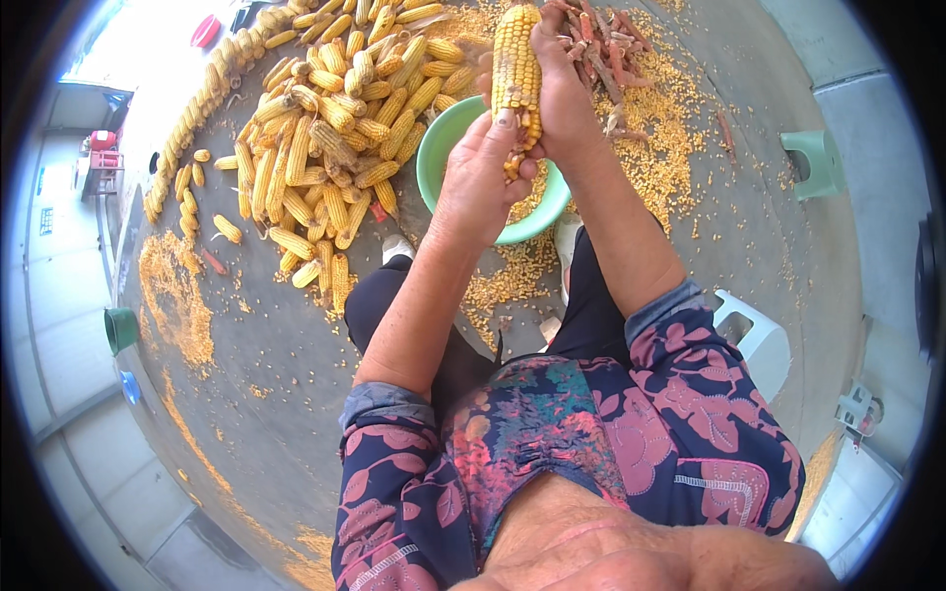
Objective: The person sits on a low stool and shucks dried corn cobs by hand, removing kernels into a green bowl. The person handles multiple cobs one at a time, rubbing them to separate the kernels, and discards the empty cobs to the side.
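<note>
Nothing I can read
I make out no words, numbers, labels, brands or signs on anything in front of me or around me.

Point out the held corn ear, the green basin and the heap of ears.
Held corn ear (516,69), head view: its kernel-covered upper part.
Green basin (432,172), head view: its wall, left side.
Heap of ears (340,128), head view: around its middle.

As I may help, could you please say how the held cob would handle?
The cob looks stiff, given its straight body. Its rounded sides suggest it may roll. Kernels at its near end look disturbed; some might drop.
</note>
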`<act>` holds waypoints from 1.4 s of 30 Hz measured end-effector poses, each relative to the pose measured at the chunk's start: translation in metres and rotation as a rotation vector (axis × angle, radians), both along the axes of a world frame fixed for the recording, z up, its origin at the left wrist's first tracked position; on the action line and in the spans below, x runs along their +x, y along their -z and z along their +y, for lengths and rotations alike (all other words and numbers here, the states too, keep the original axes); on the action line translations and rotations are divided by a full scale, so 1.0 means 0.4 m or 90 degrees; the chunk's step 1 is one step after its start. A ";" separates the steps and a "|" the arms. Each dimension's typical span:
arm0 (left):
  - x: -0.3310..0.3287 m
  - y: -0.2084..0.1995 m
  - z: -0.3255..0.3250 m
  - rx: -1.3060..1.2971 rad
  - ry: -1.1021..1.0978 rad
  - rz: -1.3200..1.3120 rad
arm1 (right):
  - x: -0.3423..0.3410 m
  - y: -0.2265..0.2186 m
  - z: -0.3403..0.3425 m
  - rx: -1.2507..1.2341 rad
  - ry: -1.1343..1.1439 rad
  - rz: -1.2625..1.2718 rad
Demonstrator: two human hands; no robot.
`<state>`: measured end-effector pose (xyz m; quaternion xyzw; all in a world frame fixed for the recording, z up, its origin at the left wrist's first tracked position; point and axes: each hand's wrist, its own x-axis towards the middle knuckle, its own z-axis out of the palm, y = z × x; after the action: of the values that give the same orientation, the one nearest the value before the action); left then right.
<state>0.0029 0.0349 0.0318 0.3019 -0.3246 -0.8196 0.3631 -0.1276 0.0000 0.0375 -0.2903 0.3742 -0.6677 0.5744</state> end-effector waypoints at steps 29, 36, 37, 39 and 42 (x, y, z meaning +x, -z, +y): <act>0.003 -0.006 -0.016 -0.055 -0.004 -0.076 | 0.008 0.017 -0.010 -0.009 0.032 0.025; 0.015 0.043 -0.046 -0.401 -0.048 -0.409 | -0.016 0.020 -0.029 -0.015 0.102 -0.051; 0.015 0.040 -0.047 -0.402 -0.049 -0.434 | -0.020 0.020 -0.031 -0.020 0.114 -0.061; 0.013 0.024 -0.043 -0.403 -0.050 -0.485 | -0.025 0.019 -0.029 -0.032 0.127 -0.056; -0.007 0.015 -0.024 -0.291 -0.082 -0.245 | -0.023 0.018 -0.025 -0.034 0.108 -0.066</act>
<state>0.0002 0.0254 0.0258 0.3823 -0.5433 -0.6285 0.4046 -0.1369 -0.0102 0.0302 -0.2377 0.3496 -0.7379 0.5261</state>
